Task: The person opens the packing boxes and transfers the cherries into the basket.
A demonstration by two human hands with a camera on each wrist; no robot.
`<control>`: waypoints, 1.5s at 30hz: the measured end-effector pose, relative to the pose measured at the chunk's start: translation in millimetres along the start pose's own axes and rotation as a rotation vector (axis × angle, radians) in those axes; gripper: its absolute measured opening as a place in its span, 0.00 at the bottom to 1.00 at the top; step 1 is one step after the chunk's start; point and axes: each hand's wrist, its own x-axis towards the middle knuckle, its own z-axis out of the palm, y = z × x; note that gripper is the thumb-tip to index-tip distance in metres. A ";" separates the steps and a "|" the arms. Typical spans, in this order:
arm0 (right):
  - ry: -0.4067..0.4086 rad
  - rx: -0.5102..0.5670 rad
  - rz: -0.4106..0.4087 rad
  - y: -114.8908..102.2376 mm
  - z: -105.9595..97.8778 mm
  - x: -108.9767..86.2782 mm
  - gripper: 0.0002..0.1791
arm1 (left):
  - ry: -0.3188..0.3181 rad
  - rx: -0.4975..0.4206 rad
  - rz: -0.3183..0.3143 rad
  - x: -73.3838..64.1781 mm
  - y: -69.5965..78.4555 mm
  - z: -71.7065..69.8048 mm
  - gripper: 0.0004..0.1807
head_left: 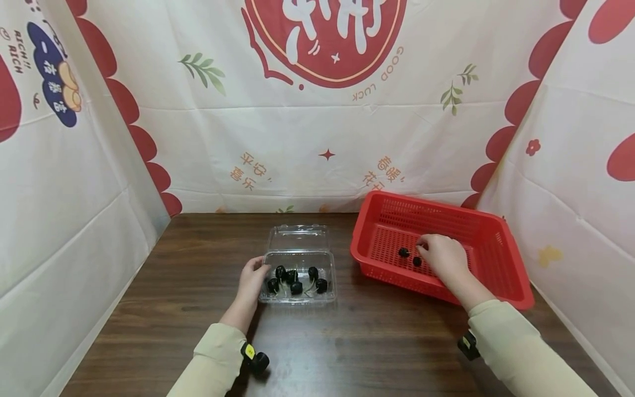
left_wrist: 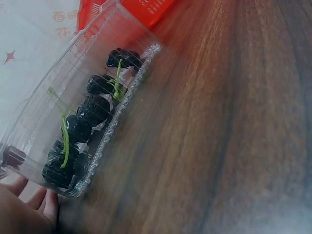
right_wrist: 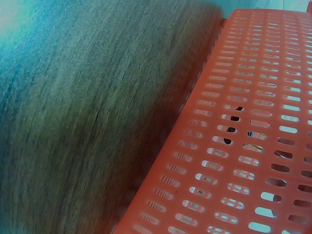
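Note:
A clear plastic clamshell box (head_left: 297, 300) stands on the table with its lid (head_left: 299, 238) folded back. Several dark cherries (head_left: 296, 288) lie inside it, and green stems show on some in the left wrist view. My left hand (head_left: 253, 280) grips the box's left wall, thumb at the rim and fingers outside. Over at the right, my right hand (head_left: 443, 256) reaches down into a red perforated basket (head_left: 397, 278). Two dark cherries (head_left: 404, 252) lie on its floor beside the fingertips. Whether the fingers pinch anything is hidden. The right wrist view shows mainly the basket's slotted wall (right_wrist: 219, 161).
Both hands work over a dark wooden table (head_left: 347, 353). A printed white cloth (head_left: 317, 127) hangs behind it and along both sides. The basket stands to the right of the box, with a strip of table between them. Black wrist cameras (head_left: 468, 345) sit at the cuffs.

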 end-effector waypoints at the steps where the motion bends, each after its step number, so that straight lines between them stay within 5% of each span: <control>1: -0.005 -0.002 0.002 -0.1 0.2 0.1 0.09 | 0.002 0.028 0.000 -0.1 0.2 1.2 0.19; 6: -0.014 -0.001 0.008 -0.9 0.9 -0.3 0.10 | -0.010 0.016 0.027 3.8 -1.3 9.0 0.18; 14: -0.010 0.003 0.001 -1.8 1.0 -1.4 0.10 | -0.129 -0.355 0.033 18.3 -7.1 24.4 0.20; 21: -0.026 0.003 0.005 1.1 2.4 -0.1 0.09 | -0.174 -0.395 0.070 32.0 -9.7 34.4 0.19; 24: -0.041 0.013 0.015 2.3 2.2 1.5 0.09 | -0.239 -0.449 0.149 69.5 -50.4 42.0 0.16; 28: -0.056 0.022 0.014 3.1 2.5 3.4 0.08 | -0.250 -0.455 0.194 95.4 -75.9 52.3 0.13; 35: -0.067 0.032 -0.004 1.9 5.3 4.1 0.08 | -0.103 -0.300 0.117 32.9 -5.7 52.7 0.12; 45: -0.121 0.067 0.031 1.7 2.9 3.7 0.10 | -0.165 -0.175 0.092 33.3 -5.6 51.1 0.16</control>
